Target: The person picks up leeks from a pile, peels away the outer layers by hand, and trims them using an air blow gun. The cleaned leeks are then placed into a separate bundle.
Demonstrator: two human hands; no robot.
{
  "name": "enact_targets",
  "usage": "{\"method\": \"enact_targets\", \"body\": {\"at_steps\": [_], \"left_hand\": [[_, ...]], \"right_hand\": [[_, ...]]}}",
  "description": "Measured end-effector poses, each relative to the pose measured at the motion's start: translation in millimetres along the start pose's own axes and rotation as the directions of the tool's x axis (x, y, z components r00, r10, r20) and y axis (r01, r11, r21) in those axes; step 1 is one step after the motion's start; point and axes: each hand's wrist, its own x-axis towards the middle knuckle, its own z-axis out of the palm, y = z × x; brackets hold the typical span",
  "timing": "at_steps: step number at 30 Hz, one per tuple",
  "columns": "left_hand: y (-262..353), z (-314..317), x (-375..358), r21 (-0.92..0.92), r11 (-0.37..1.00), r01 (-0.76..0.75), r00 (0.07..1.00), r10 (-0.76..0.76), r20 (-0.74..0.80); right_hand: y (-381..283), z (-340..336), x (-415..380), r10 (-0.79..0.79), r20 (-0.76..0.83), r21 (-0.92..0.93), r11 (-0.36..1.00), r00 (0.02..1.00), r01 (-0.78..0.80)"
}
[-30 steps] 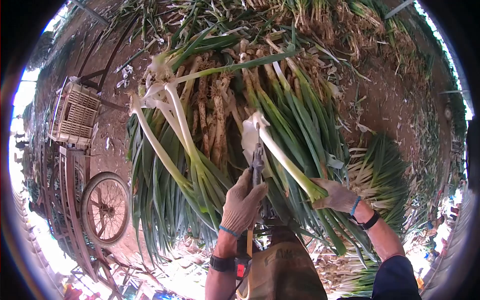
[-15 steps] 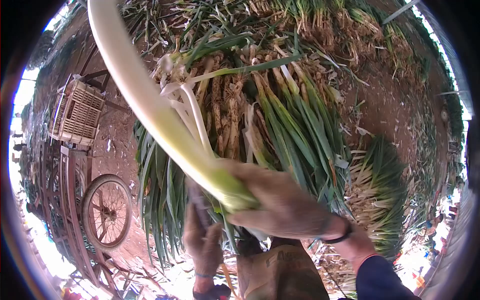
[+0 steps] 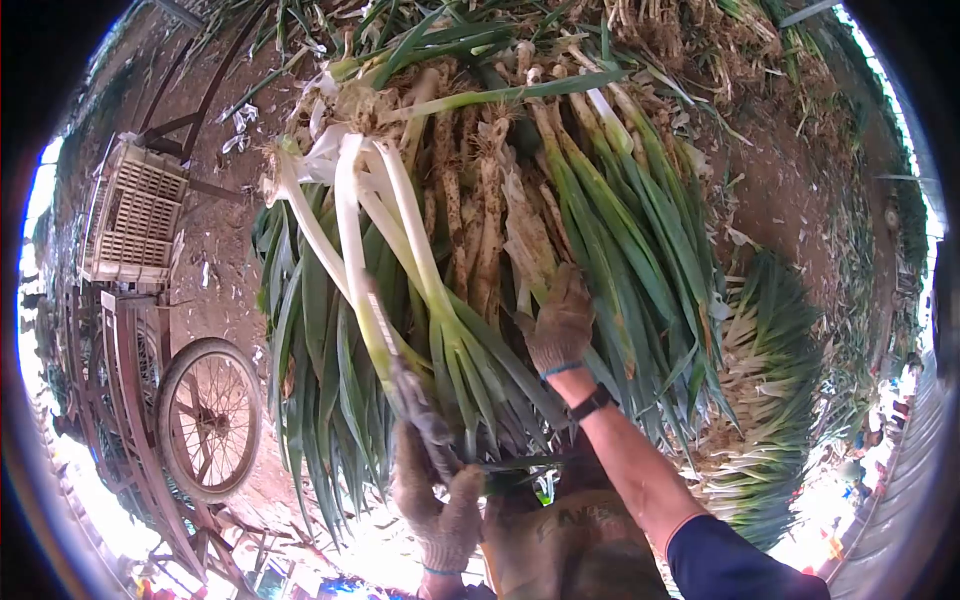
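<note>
My gloved left hand point(image 3: 437, 505) is closed around a knife point(image 3: 415, 400) with a long, narrow dark blade pointing up and away. Its tip overlaps the stems of several clean white green onions point(image 3: 405, 215) lying across the left of the pile. My gloved right hand point(image 3: 562, 322) is at the middle of the pile, thumb apart from the fingers, against a brown, dry-skinned green onion point(image 3: 528, 235). Several soil-covered stalks point(image 3: 487, 230) lie just left of it. Green-leaved onions point(image 3: 625, 250) lie to its right, roots away from me.
A wheeled cart with a spoked wheel point(image 3: 210, 420) stands at left, near a woven crate point(image 3: 137, 212). Another stack of green onions point(image 3: 765, 380) lies at right. More bundles with muddy roots point(image 3: 680, 40) lie at the back, over brown ground with scraps.
The thick white green onion that was in my right hand close to the camera has left it. My right hand has moved forward to the pile. My left hand still grips the knife.
</note>
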Motion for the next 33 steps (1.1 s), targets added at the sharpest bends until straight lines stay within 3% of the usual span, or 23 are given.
{"method": "enact_targets", "body": {"at_steps": [1,2,4,5,6,7,10,11,12,14,16,17,19,20,23,24,25,26,28,29,30,32,33], "left_hand": [[0,2,-4,-0.044,0.997,0.070,0.997,-0.069,0.031],[-5,-1,-4,0.090,0.996,0.023,0.996,-0.030,0.080],[-2,-2,-7,0.132,0.985,0.108,0.986,-0.124,0.116],[-20,-5,-7,0.218,0.972,-0.087,0.990,0.059,0.130],[-14,-7,-5,0.207,0.977,-0.044,0.991,0.016,0.136],[-3,-8,-4,0.190,0.982,-0.002,0.989,-0.025,0.143],[0,-17,0,0.183,0.983,0.017,0.987,-0.046,0.156],[-6,-22,2,0.200,0.980,0.002,0.987,-0.034,0.157],[-8,-26,2,0.221,0.975,-0.012,0.987,-0.024,0.160],[-4,-30,2,0.155,0.987,0.041,0.989,-0.062,0.133],[3,-29,2,0.127,0.990,0.057,0.990,-0.073,0.119],[10,-27,3,0.148,0.987,0.062,0.987,-0.083,0.137],[-3,-26,-1,0.191,0.981,-0.012,0.991,-0.015,0.135],[-7,-21,-2,0.208,0.977,-0.049,0.990,0.021,0.137],[12,0,-7,0.072,0.985,0.159,0.970,-0.169,0.172],[12,6,-10,0.029,0.978,0.206,0.963,-0.208,0.171],[3,12,-12,0.037,0.994,0.104,0.978,-0.109,0.177],[12,20,-14,-0.031,0.987,0.155,0.969,-0.146,0.198],[20,24,-18,0.140,0.980,0.143,0.953,-0.174,0.246],[20,30,-20,0.122,0.989,0.088,0.964,-0.116,0.241],[17,34,-23,0.177,0.979,0.100,0.948,-0.147,0.282],[7,41,-30,0.206,0.975,0.085,0.960,-0.135,0.245],[5,44,-31,0.246,0.965,0.088,0.959,-0.149,0.241]], "right_hand": [[-1,8,9,-0.014,0.050,-0.050,0.999,0.999,0.016],[-1,14,16,-0.023,0.103,-0.100,0.994,0.994,0.033],[22,55,32,-0.109,-0.046,-0.222,0.970,0.993,0.096],[42,73,40,-0.134,-0.024,-0.246,0.961,0.991,0.124],[53,78,47,-0.161,-0.004,-0.273,0.949,0.987,0.154],[46,34,54,-0.135,-0.063,-0.094,0.987,0.989,0.129],[49,-52,65,-0.103,0.021,0.084,0.991,0.995,0.101],[55,-67,73,-0.120,-0.093,0.179,0.975,0.989,0.135],[59,-91,87,-0.032,0.108,0.162,0.987,0.994,0.014],[73,-125,124,-0.114,0.103,0.301,0.951,0.988,0.079],[58,-184,180,-0.158,0.252,0.283,0.956,0.955,0.084],[29,-224,202,-0.224,0.103,0.313,0.932,0.969,0.182],[-3,-298,277,-0.189,-0.098,0.426,0.879,0.977,0.212],[-11,-328,276,-0.183,-0.192,0.488,0.835,0.964,0.256],[-57,-390,263,-0.182,-0.430,0.572,0.703,0.884,0.423],[-47,-376,262,-0.223,-0.422,0.543,0.714,0.879,0.442],[-34,-355,267,-0.259,-0.371,0.500,0.753,0.892,0.427],[-14,-325,276,-0.280,-0.277,0.441,0.813,0.919,0.380],[35,-238,277,-0.270,-0.024,0.290,0.919,0.962,0.266],[65,-184,265,-0.249,0.076,0.229,0.947,0.966,0.226],[127,-66,253,-0.285,-0.011,0.252,0.927,0.958,0.278],[115,-61,219,-0.036,0.336,0.222,0.974,0.941,-0.042],[104,-61,209,0.002,0.353,0.194,0.978,0.936,-0.075]]}}
